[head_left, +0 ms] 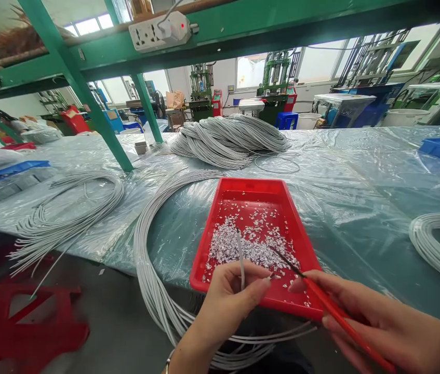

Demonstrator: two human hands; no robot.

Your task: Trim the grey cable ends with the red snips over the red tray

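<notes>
Remotely, I have the left hand [225, 297] pinching a pale cable [242, 259] over the red tray [295, 214], the right hand [377, 314] wrapped round a red-handled tool [327, 301]. Heaped scraps [251, 252] suggest much is done; whether the grey bundle [227, 137] on the surface [360, 234] is finished, I cannot tell.

The tray [251, 196] was bright red, the scraps [243, 250] silvery white, the cables [144, 254] plain pale grey (the tool [331, 306] dark-tipped, its handle red), and the shelf frame [282, 21] green.
</notes>
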